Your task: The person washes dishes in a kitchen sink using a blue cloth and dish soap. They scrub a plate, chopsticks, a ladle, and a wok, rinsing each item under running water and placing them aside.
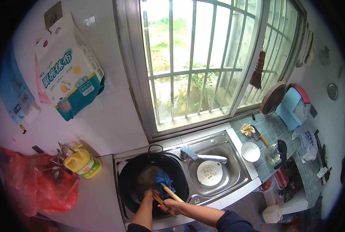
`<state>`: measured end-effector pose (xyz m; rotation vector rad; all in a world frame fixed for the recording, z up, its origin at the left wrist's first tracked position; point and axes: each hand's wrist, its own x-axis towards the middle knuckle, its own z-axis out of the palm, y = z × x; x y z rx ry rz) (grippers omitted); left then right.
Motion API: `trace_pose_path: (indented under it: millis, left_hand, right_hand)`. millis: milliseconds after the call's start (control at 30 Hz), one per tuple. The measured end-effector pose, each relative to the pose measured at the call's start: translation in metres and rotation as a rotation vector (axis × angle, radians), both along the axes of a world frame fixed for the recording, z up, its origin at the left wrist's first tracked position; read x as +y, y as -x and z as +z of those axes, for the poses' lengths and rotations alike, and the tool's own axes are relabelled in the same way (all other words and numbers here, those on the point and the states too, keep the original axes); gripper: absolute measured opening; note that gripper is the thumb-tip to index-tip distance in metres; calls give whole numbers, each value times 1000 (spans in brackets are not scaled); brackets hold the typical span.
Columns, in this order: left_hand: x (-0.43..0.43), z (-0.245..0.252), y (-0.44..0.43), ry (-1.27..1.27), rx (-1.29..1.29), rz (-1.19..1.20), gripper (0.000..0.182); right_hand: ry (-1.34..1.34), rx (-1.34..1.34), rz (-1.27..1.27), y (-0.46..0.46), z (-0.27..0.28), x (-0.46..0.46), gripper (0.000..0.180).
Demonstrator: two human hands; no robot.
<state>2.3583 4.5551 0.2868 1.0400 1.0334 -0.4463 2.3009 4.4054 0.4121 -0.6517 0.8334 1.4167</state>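
Note:
A large black wok (137,174) sits over the left sink basin with some cloudy water inside. My left hand (151,193) grips the upper end of a bundle of wooden chopsticks (157,198) above the wok. Lower along the same bundle, my right hand (169,205) is closed around it. A wooden handle (172,193) slants over the wok's right side and passes by my right hand; whether that hand touches it, I cannot tell. A crumpled blue cloth (163,179) lies in the wok at the handle's upper end.
In the right basin (233,179), a floral dish (209,173) lies below the faucet (211,158). A yellow detergent jug (84,163) and red plastic bags (42,185) stand left. On the tiled counter at right are a white bowl (250,152), a cleaver (256,134) and a glass jar (272,152).

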Motion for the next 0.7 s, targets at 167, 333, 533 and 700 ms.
trace_pose_path:
  millis: [167,333,533,700]
  left_hand:
    - [-15,-7,2,471,-27,369,29]
    - [-18,14,14,270,-72,-111,30]
    - [5,11,-20,416,108,252,15]
    - [-11,10,-12,379,62,172,20]
  right_hand:
    - [124,-107,-39,-12,17,-6,21]
    - [-16,-171,-223,-15,-11,-9,23]
    - [-13,-57,-128,-24,-6,2,19]
    - [-41,-135,-60,-5,-5,-7,28]
